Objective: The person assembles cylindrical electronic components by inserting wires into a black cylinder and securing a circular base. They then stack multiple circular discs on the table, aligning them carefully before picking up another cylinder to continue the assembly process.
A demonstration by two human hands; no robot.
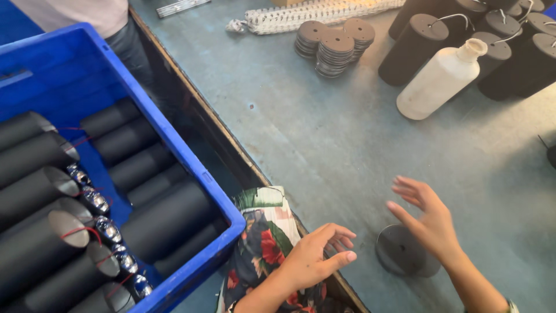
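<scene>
A dark disc [402,250] lies flat on the grey table [324,139], near its front edge, between the two hands. The right hand [428,217] hovers just over the disc's far side, fingers spread and empty, not clearly touching it. The left hand [315,258] is open too, fingers loosely extended, holding nothing, at the table edge beside the disc.

With neither hand gripping, the disc could be nudged rather than picked up; it sits close enough to the edge that a sideways brush from the left hand might push it off onto the floral cloth [263,237] or down the gap beside the blue crate [174,139]. A thin flat disc is also hard to lift off a smooth top, so fingers may slip.

Further back, stacks of discs [334,43] stand near a white bottle [440,78] lying tilted against black cylinders [414,49]; a careless reach there could topple the stacks or roll the bottle. The crate holds more black tubes [145,174].
</scene>
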